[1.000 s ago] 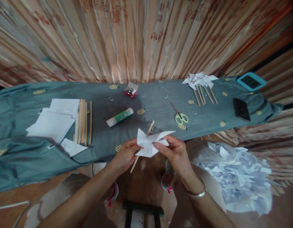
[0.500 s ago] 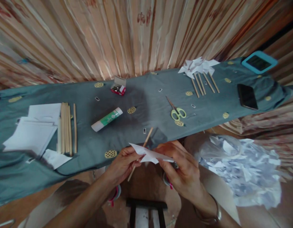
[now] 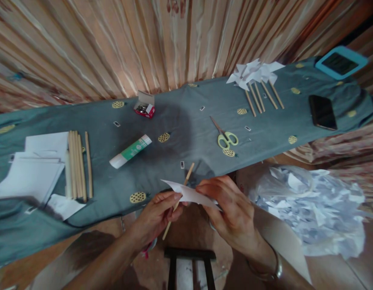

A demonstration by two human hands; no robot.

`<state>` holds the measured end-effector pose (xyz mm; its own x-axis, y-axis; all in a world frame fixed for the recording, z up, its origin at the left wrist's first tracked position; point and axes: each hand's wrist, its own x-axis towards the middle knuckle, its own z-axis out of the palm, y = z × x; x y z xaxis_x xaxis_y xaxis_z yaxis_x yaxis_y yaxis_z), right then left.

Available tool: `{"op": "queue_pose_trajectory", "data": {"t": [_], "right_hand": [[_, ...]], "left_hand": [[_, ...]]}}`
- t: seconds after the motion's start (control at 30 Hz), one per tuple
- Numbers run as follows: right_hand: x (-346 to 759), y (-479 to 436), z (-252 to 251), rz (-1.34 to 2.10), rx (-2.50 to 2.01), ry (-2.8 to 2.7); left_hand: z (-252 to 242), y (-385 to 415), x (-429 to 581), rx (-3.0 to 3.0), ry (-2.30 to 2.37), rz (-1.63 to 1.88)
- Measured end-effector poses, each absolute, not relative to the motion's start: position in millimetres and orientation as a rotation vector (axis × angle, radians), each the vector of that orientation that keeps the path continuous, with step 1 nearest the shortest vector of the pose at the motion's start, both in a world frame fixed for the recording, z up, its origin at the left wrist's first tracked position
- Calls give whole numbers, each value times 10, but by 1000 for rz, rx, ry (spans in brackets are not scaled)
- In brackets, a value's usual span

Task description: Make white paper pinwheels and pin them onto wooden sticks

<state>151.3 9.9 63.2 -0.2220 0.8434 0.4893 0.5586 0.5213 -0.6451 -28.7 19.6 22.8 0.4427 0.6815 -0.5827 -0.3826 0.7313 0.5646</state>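
Close to my lap, at the table's near edge, I hold a white paper pinwheel (image 3: 190, 194) with bent edges, seen almost edge-on. A thin wooden stick (image 3: 189, 172) runs slantwise behind it, its lower end sticking out below my fingers. My left hand (image 3: 160, 211) is closed, pinching the paper's left part together with the stick. My right hand (image 3: 227, 209) is closed on the paper's right end, thumb below and fingers above. Whether a pin joins paper and stick is hidden. Beyond lie green-handled scissors (image 3: 225, 137) and a glue stick (image 3: 131, 151).
Finished-looking pinwheels (image 3: 253, 75) lie at the back right, near a black phone (image 3: 322, 112) and a blue-framed device (image 3: 341, 63). Left are paper sheets (image 3: 30, 177) and loose sticks (image 3: 76, 165). A small box of pins (image 3: 144, 105) stands open. A bag of paper scraps (image 3: 316, 213) sits right.
My right hand has shifted slightly up along the paper, and the paper's points have turned so it looks flatter. The view has tilted a little; the table things stay put.
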Motion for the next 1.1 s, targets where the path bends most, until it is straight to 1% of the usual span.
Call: {"op": "queue_pose_trajectory", "data": {"t": [0.37,0.73,1.1], "right_hand": [[1509,59,567,571,-1090,-1891],[1464,-7,292,689,-1140,-1882],[1499,50,106,583,-1202,-1975]], "left_hand": [[142,99,-359,259,927,660],[-58,-121,-391,148,1140,607],[-126,-65,-374,212,1214,565]]}}
